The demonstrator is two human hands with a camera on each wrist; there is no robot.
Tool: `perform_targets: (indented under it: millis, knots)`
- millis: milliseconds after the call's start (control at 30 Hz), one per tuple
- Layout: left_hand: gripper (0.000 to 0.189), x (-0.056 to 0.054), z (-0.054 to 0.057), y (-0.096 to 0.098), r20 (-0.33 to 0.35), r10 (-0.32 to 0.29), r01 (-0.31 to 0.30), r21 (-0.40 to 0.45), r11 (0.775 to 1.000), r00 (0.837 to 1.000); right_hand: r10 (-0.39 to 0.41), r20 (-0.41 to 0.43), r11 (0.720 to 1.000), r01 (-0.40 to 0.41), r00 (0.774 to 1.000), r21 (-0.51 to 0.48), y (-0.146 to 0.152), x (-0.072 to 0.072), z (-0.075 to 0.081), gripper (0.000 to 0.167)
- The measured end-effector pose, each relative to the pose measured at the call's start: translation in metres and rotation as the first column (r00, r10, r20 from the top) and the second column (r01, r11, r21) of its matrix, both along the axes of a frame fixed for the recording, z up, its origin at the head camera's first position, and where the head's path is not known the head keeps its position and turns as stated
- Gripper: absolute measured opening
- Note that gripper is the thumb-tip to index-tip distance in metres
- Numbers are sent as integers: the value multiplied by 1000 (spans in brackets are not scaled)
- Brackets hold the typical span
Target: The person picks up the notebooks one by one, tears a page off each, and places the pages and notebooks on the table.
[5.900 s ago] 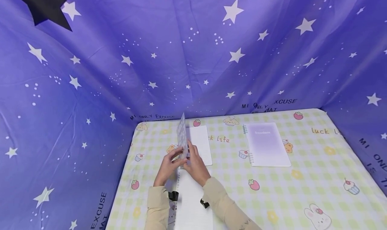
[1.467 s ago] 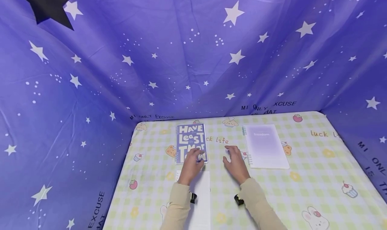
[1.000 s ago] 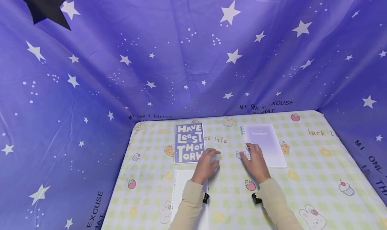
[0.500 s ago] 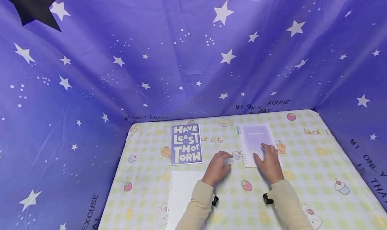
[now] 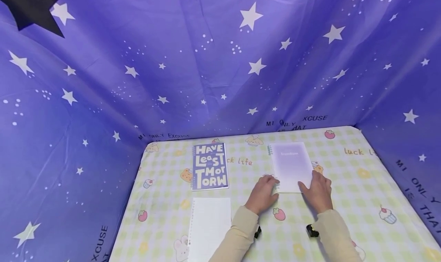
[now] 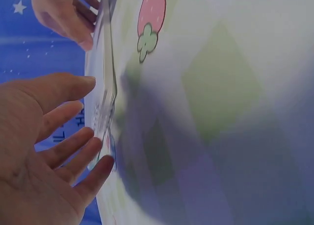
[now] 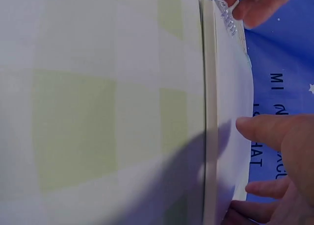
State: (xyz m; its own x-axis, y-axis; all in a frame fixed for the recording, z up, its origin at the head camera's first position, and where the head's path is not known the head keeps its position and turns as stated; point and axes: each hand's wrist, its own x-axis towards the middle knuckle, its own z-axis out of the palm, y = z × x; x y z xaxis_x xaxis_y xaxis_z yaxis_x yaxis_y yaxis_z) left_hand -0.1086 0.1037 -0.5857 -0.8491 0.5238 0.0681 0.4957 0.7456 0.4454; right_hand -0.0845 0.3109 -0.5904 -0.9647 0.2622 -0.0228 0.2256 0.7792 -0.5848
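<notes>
One white punched-edge paper pad (image 5: 208,225), nearest viewer, 8 o'clock from left hand (image 5: 260,195). Left hand and right hand (image 5: 318,191) relaxed, fingers spread, pinching nothing; fingertip contact, cannot tell. Lilac "freedom" spiral notebook (image 5: 292,172) flat between them: 2 o'clock from left hand, 10 o'clock from right hand, which seems nearer, thumb over cover. Long axis roughly 12 to 6. Farther, blue lettered spiral notebook (image 5: 210,167), 10 o'clock from left hand.

The lilac notebook (image 5: 291,170) is blocking passage ahead between the left hand (image 5: 262,195) and right hand (image 5: 318,193); rightward of the right hand, cloth (image 5: 361,200) is leaving room.
</notes>
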Motion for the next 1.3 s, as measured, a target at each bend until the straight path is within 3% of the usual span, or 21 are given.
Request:
perform_targets:
  millis: [167, 400, 733, 833, 1033, 1300]
  knots:
    - [45, 1, 0, 10, -48, -2, -2, -73, 997, 999, -8, 41, 1000, 9, 999, -17, -2, 1, -6, 72]
    - [59, -2, -9, 26, -67, -41, 29, -177, 984, 997, -30, -8, 998, 30, 1000, -48, -2, 5, -5, 67]
    - [51, -7, -18, 32, -158, 11, -36, -154, 987, 987, -46, -40, 996, 43, 998, -75, -2, 2, -5, 59]
    - [50, -7, -17, 33, -144, 26, -45, -131, 990, 989, -44, -51, 997, 40, 998, -73, -1, 2, -4, 58]
    - [50, -8, -14, 35, -45, 49, -52, -66, 996, 998, -61, -38, 996, 58, 997, -65, 2, 2, -4, 57]
    - [49, -10, -13, 39, 23, 77, -76, -39, 996, 997, -97, -3, 994, 96, 995, -51, 7, -2, -5, 56]
